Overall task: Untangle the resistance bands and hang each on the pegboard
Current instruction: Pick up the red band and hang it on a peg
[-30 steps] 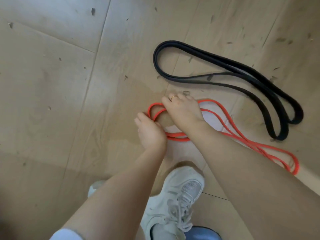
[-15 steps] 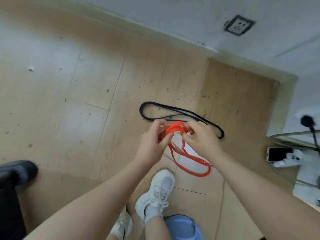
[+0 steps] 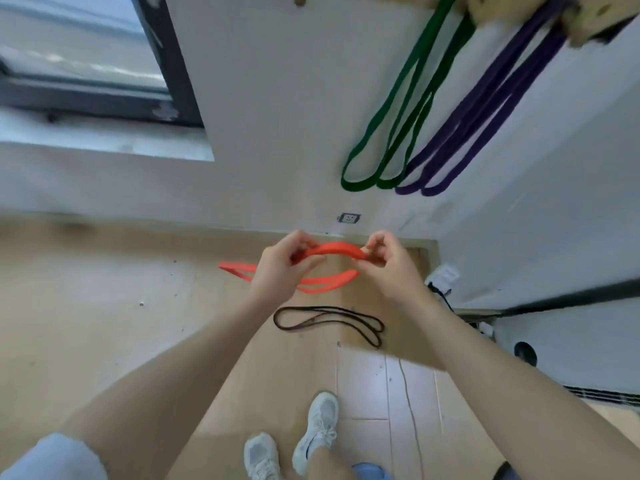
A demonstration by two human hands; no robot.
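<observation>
Both hands, left hand (image 3: 277,268) and right hand (image 3: 388,261), pinched the orange band (image 3: 332,249) taut between them above the floor, its slack trailing left. Step in hand looked like carrying it up; next it needed a free peg on the pegboard (image 3: 588,15) beside the 2 hung bands, while the black band (image 3: 329,320) lay on the floor.

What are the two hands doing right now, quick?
Left hand: closed, pinching the orange band.
Right hand: closed, pinching the same orange band at its other side.
</observation>
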